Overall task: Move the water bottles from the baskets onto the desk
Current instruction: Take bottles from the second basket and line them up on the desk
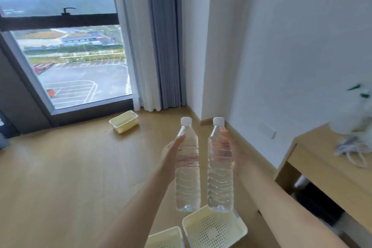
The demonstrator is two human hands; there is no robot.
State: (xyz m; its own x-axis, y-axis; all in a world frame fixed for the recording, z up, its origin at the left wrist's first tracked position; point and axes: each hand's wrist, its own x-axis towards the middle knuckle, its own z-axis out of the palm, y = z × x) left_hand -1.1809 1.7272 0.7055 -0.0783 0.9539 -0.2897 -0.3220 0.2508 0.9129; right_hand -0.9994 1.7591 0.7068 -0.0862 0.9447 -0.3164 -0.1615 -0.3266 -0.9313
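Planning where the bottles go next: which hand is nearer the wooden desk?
Right. The right hand, gripping a bottle, is on the desk's side; the left hand, gripping the other bottle, sits farther away, beyond both bottles.

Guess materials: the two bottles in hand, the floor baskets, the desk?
Bottles, left and right: clear ribbed plastic, probably PET, with white caps; the floor shows through.
Baskets: pale yellow moulded plastic, perforated bases, slightly glossy.
Desk: light wood-look, matte; solid wood or laminate, can't tell.
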